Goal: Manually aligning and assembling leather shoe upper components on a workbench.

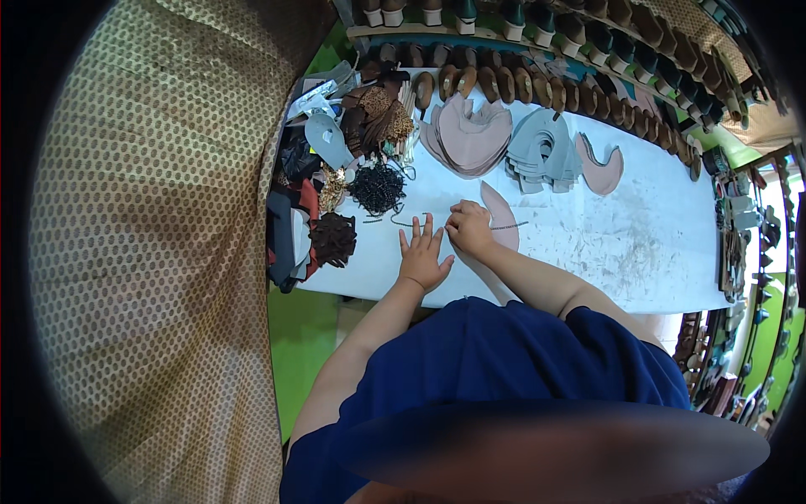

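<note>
A thin dark cord [508, 225], chain-like in look, lies across the white tabletop and over a pink crescent-shaped piece [501, 206]. My right hand [470, 228] is closed over the cord beside the crescent, its fingertips curled down in a pinch. To its left, my left hand [424, 259] rests flat with fingers spread, fingertips close to the cord's left stretch. The part of the crescent beneath my right hand and wrist is hidden. Left of the hands sits a tangled black heap of similar strands [378, 186].
Stacks of pink pieces [468, 139] and grey pieces [544, 155] lie farther back, with curved pink pieces [600, 168] at right. A dark brown heap [333, 239] and mixed scraps crowd the left side. Shoes [520, 84] line the back; a patterned curtain [168, 235] hangs left.
</note>
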